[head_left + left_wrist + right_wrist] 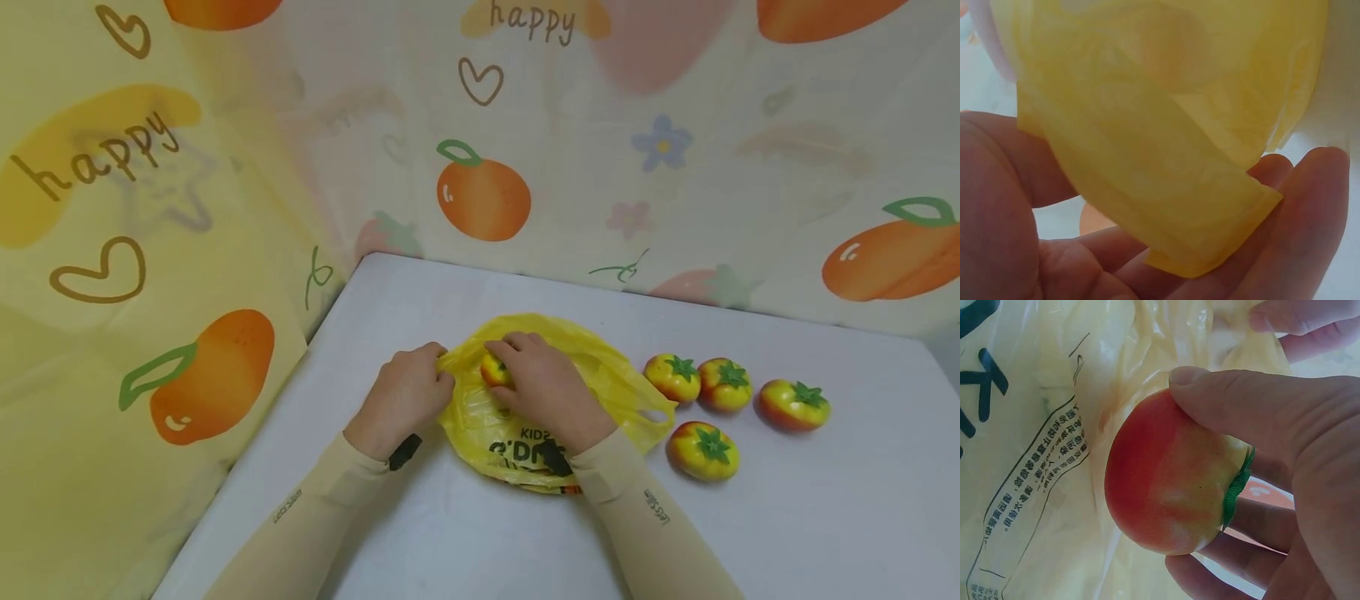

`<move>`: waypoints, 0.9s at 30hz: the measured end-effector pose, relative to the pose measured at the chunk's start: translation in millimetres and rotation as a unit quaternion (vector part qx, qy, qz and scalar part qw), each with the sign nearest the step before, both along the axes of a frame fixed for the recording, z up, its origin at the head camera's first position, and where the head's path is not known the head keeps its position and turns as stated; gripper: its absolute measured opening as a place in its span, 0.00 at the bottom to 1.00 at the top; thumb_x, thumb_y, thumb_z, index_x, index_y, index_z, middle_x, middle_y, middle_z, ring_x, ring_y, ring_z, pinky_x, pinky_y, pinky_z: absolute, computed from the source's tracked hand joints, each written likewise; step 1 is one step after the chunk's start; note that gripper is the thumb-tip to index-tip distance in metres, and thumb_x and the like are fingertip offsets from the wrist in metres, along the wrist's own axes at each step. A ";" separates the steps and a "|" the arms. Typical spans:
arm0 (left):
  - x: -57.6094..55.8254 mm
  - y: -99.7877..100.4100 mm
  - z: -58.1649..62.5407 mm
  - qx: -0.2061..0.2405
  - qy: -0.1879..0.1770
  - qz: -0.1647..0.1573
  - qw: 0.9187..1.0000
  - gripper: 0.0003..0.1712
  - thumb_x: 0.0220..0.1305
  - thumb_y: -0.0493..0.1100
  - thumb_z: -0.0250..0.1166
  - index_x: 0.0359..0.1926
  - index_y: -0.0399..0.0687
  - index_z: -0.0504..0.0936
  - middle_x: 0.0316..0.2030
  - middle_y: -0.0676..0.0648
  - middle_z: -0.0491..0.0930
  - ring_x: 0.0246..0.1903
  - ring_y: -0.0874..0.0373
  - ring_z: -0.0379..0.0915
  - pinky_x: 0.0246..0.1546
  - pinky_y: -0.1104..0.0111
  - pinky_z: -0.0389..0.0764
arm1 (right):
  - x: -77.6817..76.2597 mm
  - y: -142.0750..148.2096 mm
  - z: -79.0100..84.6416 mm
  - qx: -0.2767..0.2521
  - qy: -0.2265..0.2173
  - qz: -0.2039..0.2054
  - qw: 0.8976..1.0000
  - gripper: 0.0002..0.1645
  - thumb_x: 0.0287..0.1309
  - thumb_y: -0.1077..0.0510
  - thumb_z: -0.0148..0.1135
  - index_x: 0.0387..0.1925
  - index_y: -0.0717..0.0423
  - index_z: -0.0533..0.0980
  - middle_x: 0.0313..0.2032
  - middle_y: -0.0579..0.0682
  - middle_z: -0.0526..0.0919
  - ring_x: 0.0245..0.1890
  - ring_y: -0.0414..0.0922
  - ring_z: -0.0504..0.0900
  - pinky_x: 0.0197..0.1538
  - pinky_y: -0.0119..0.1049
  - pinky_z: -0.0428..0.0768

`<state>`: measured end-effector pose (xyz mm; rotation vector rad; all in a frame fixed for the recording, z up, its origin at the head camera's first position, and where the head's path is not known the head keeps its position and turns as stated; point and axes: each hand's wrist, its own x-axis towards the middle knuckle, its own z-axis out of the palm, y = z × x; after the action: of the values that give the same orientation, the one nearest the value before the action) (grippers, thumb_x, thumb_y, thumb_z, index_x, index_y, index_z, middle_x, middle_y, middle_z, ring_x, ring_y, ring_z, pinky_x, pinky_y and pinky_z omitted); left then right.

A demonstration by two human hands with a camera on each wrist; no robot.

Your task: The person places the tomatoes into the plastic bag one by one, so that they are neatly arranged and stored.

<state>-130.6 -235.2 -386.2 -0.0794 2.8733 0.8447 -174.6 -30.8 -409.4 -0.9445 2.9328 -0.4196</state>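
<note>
A yellow plastic bag [468,417] with dark print lies on the table, its mouth spread open. At the bag's left edge my left hand [405,392] grips the rim; in the left wrist view a strip of the yellow plastic [1166,187] lies across the fingers. My right hand [547,387] is over the bag's opening and holds a red-and-yellow tomato [1160,475] with a green leafy top. The thumb is on one side of the tomato and fingers are on the other. Part of that tomato shows beside the right fingers in the head view.
Several similar tomatoes stand right of the bag: one [672,377] close to its edge, another [724,385] beside it, one [793,406] farther right and one [702,451] nearer me. The white table [825,517] meets a fruit-patterned cloth [360,125] at its back and left.
</note>
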 end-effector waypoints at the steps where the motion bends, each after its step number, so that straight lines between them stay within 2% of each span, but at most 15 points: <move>1: 0.2 -0.1 0.2 -0.001 0.000 -0.001 1.000 0.18 0.72 0.41 0.57 0.57 0.39 0.83 0.27 0.45 0.81 0.20 0.53 0.72 0.22 0.68 0.71 | -0.3 0.0 -0.4 0.001 -0.001 0.000 1.000 0.37 0.68 0.45 0.74 0.73 0.51 0.76 0.65 0.52 0.81 0.63 0.50 0.79 0.67 0.46 0.83; 19: 1.2 -0.2 0.7 -0.004 0.007 -0.011 1.000 0.18 0.72 0.40 0.56 0.56 0.38 0.82 0.27 0.45 0.79 0.19 0.53 0.72 0.22 0.68 0.71 | -2.1 -0.8 -8.4 0.015 -0.011 0.005 1.000 0.38 0.69 0.44 0.73 0.75 0.50 0.74 0.64 0.52 0.81 0.60 0.50 0.79 0.66 0.47 0.83; 23: 0.8 -1.1 0.3 -0.009 0.006 -0.013 1.000 0.19 0.72 0.40 0.57 0.58 0.38 0.82 0.28 0.45 0.80 0.20 0.53 0.72 0.22 0.68 0.72 | 0.2 -0.5 -4.6 0.013 -0.012 -0.001 1.000 0.39 0.68 0.43 0.73 0.75 0.49 0.75 0.66 0.52 0.80 0.62 0.51 0.79 0.66 0.47 0.83; 27: 0.2 -2.4 0.6 -0.007 0.003 -0.012 1.000 0.19 0.72 0.41 0.57 0.58 0.38 0.82 0.30 0.44 0.82 0.21 0.53 0.73 0.23 0.67 0.73 | 4.9 2.5 7.1 0.002 -0.011 -0.013 1.000 0.39 0.68 0.42 0.73 0.75 0.48 0.75 0.69 0.53 0.79 0.66 0.52 0.79 0.69 0.49 0.82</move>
<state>-130.5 -237.6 -385.5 -0.0430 2.8810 0.8212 -169.8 -28.3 -402.4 -0.8977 2.9277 -0.4207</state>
